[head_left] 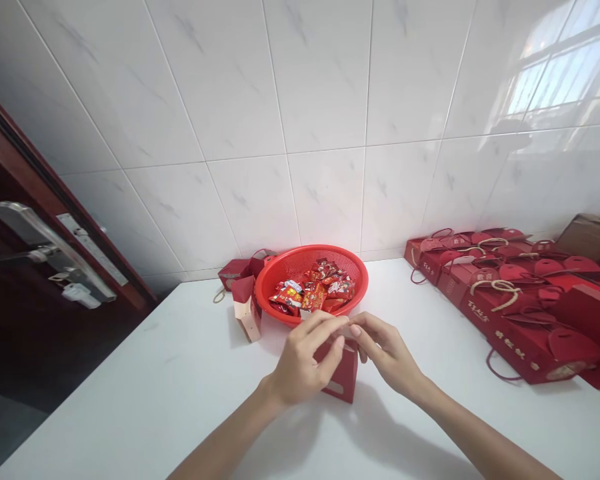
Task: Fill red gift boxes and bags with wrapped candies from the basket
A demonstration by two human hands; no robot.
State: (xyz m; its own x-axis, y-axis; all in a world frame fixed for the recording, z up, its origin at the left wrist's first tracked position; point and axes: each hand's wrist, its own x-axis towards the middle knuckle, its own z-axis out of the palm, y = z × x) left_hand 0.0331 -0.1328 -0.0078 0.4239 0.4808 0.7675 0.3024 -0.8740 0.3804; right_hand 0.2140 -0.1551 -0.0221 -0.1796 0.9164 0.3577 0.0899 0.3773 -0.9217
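A small red paper gift box (349,379) stands upright on the white table, just in front of the basket. My left hand (307,360) is closed at the left of its top, fingers bent over the upper edge and thumb on the near side. From the right, my right hand (387,350) pinches the same top edge, and the fingertips of both hands meet there. The hands partly hide the flaps of the box. Right behind them sits a red plastic basket (361,280) holding several shiny red candy packets (314,295).
Left of the basket, an opened box (247,313) and a dark red box (233,272) rest on the table (180,380). Many red boxes with rope handles (505,313) crowd the right side. A tiled wall (325,193) rises behind; a door handle (45,250) is at left.
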